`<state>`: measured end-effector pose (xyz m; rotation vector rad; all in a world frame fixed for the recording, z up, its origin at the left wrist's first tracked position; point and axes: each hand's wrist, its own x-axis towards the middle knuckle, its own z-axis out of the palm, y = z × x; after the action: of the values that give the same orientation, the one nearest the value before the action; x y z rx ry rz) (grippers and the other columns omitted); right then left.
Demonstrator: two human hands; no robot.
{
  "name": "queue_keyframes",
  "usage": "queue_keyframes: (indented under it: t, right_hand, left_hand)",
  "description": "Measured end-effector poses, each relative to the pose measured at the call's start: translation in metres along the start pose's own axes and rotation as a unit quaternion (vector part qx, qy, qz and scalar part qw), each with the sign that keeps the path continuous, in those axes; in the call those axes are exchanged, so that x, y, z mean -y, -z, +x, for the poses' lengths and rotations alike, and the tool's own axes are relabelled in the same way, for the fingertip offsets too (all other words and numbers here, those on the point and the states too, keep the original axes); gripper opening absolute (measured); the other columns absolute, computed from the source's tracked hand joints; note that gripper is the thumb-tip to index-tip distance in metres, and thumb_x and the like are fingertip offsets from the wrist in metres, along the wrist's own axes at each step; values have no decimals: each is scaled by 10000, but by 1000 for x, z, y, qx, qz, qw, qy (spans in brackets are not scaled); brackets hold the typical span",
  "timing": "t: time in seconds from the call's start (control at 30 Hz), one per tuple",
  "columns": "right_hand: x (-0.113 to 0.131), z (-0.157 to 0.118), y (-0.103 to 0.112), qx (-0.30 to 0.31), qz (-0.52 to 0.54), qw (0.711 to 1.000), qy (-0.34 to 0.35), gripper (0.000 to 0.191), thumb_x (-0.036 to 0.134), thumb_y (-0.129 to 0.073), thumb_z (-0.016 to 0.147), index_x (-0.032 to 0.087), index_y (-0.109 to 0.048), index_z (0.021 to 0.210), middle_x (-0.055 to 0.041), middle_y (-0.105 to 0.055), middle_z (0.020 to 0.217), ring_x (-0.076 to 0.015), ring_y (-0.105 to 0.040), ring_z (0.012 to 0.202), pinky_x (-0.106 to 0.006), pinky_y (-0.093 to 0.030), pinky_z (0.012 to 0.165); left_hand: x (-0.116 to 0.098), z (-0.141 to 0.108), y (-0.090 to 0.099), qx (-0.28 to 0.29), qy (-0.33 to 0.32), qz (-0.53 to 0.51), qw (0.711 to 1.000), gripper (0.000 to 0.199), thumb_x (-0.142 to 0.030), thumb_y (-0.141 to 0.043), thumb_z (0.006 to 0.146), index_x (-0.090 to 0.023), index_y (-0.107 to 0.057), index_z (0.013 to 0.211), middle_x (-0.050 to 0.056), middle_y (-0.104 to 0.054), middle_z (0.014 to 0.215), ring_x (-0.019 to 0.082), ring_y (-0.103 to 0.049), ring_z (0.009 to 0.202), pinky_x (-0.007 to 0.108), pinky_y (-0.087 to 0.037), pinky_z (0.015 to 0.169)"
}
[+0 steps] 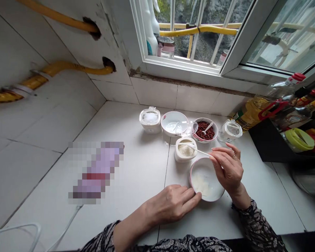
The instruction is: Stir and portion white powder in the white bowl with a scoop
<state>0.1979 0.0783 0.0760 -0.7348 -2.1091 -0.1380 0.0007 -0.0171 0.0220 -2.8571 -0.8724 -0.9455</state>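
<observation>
My right hand (227, 166) pinches the handle of a small white spoon (203, 151), whose far end is in a square white container (185, 157) of pale granules. Below that container is a white bowl (215, 190) with some pale powder on its inner left side. My left hand (177, 203) rests at the bowl's lower left rim, its fingers touching the rim. The container's clear lid (186, 128) stands flipped open behind it.
Behind stand a container of white grains (149, 120), a bowl with clear contents (174, 115), a bowl of reddish-brown pieces (206, 132) with a spoon, and a lidded jar (231, 131). Bottles (253, 110) line the right; a blurred purple object (99, 171) and white cable (68, 225) lie left.
</observation>
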Motion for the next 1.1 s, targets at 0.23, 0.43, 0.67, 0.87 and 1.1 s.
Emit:
queue_keyframes:
  t: [0.23,0.43,0.67,0.87,1.1]
  right_hand:
    - [-3,-4,2,1,141,970,-196,205,208,-546,933,217,-632,747,16,-690,679,-169,-674,711,-427,-486,959]
    - [-13,0,21,102,188,962,-170,293,269,-509,943,219,-575,661,24,-611,594,-149,-585,603,-402,-496,908]
    - [-7,-1,21,271,139,951,-56,290,196,-473,934,205,-547,654,23,-622,638,-130,-565,642,-440,-419,1001]
    - [-10,-7,19,273,155,943,-113,326,229,-457,956,203,-523,637,50,-562,586,-105,-472,549,-447,-429,1009]
    - [-22,-9,23,240,172,938,-181,333,249,-473,953,201,-515,626,59,-546,571,-100,-488,548,-433,-426,1010]
  left_hand:
    - [1,-1,-1,-11,-7,18,1000,238,-91,-352,998,-70,-543,1140,23,-611,722,138,-550,575,266,-481,493]
    - [2,-5,-5,-10,-11,18,1000,259,-84,-351,990,-69,-545,1161,41,-635,750,134,-580,616,251,-515,543]
    - [2,-2,-3,-23,-18,13,999,248,-68,-357,985,-60,-542,1150,41,-646,756,139,-608,615,256,-526,527]
    - [2,-3,-4,-27,-16,18,999,235,-65,-376,982,-66,-548,1143,40,-652,762,130,-611,617,242,-522,535]
    - [3,-3,-5,-31,-17,17,999,249,-62,-367,979,-72,-543,1154,50,-665,780,121,-624,640,234,-545,563]
